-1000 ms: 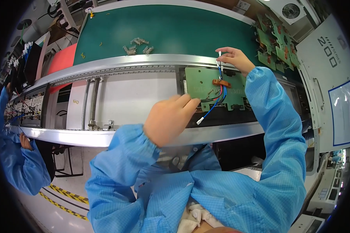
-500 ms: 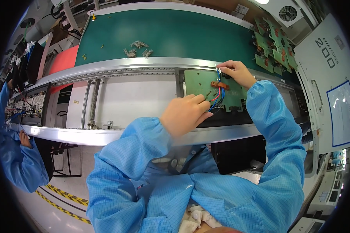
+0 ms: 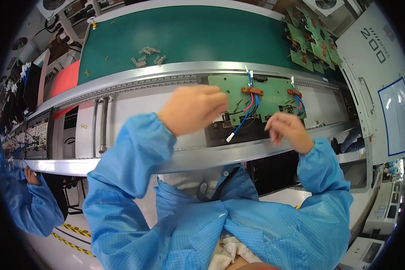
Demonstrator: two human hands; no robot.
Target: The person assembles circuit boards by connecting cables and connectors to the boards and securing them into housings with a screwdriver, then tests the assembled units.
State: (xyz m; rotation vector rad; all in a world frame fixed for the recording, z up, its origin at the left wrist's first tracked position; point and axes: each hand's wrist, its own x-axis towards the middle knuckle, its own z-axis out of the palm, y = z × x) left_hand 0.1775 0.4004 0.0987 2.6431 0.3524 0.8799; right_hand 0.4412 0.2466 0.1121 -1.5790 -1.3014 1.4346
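Observation:
Green circuit boards (image 3: 233,92) sit in a dark carrier (image 3: 216,136) on the conveyor. From a brown wire holder (image 3: 252,91) on the left board, blue, red and black wires run out. One blue wire ends in a white connector (image 3: 230,137) that reaches over the board's near edge; other white tips point to the far side. A second brown holder (image 3: 294,93) with wires is at the right. My left hand (image 3: 193,109) hovers by the boards' left end, fingers curled and blurred. Near their front edge my right hand (image 3: 289,130) hangs in the air, fingers loosely bent and apart, nothing visible in them.
Metal rails (image 3: 166,72) border the conveyor. Small clear cylindrical parts (image 3: 148,56) lie on the green mat (image 3: 202,31) beyond. More circuit boards (image 3: 312,40) are piled at the far right beside a white machine (image 3: 369,81). A co-worker's hand (image 3: 31,176) is at far left.
Both hands have come off the wires: my left moved left, my right came down toward me. The blue wire's connector now lies free. A second set of wires is uncovered at the right.

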